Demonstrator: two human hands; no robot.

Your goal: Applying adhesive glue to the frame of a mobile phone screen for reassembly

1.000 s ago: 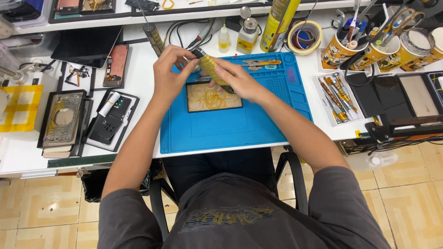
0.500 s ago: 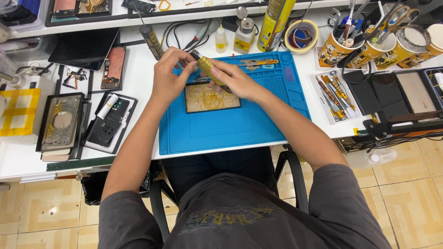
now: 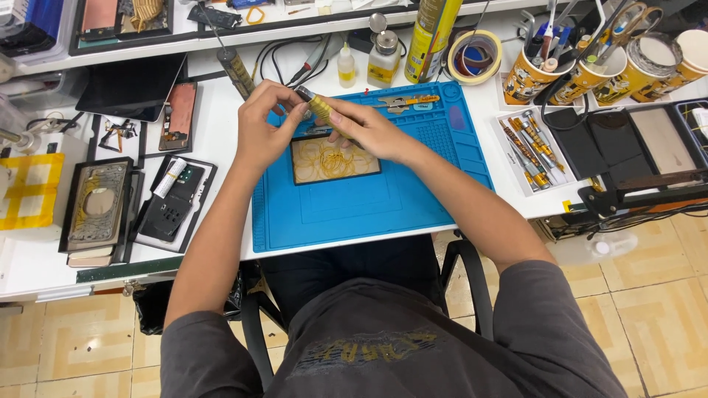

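A slim cylindrical tool with a yellow patterned grip [image 3: 320, 108] is pinched by the right hand [image 3: 366, 130] and touched at its dark tip by the closed fingers of the left hand [image 3: 262, 129], just above a flat dark rectangular panel streaked with yellow residue [image 3: 335, 159]. The panel lies on a ribbed blue silicone mat [image 3: 369, 199] covering a white worktop [image 3: 221, 147]; beige floor tiles [image 3: 649, 309] are seen beyond the mat.
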